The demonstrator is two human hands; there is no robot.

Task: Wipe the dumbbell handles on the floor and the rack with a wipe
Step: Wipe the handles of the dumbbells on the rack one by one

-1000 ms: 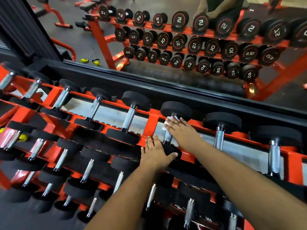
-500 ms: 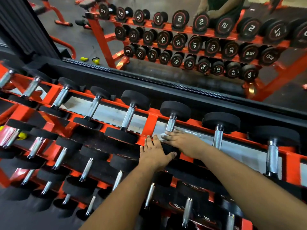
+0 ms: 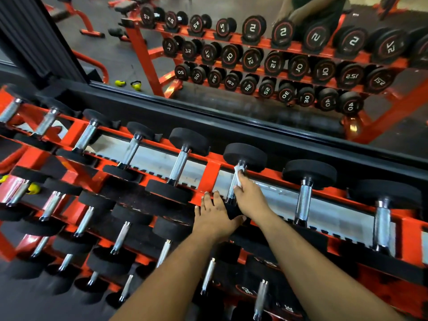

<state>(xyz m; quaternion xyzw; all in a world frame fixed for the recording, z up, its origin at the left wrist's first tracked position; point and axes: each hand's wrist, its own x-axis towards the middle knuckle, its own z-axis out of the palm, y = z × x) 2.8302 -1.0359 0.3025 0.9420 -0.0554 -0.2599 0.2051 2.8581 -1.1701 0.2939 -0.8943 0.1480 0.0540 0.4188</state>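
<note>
A black dumbbell (image 3: 245, 156) with a knurled chrome handle lies on the top tier of the orange rack (image 3: 212, 176), just right of centre. My right hand (image 3: 251, 200) grips that handle with a white wipe (image 3: 238, 174) wrapped round it; the wipe sticks out above my fingers near the far head. My left hand (image 3: 216, 216) lies flat, fingers straight, on the dumbbell's near head and the rack rail beside it. Most of the handle is hidden under my right hand.
More dumbbells fill the top tier on both sides, one (image 3: 179, 165) to the left and one (image 3: 304, 200) to the right. Two lower tiers hold several more. A wall mirror (image 3: 231, 66) behind reflects the rack and a person.
My right hand slid from the handle's far end down to its near end, then back up toward the far head, with the wipe. My left hand stayed in place.
</note>
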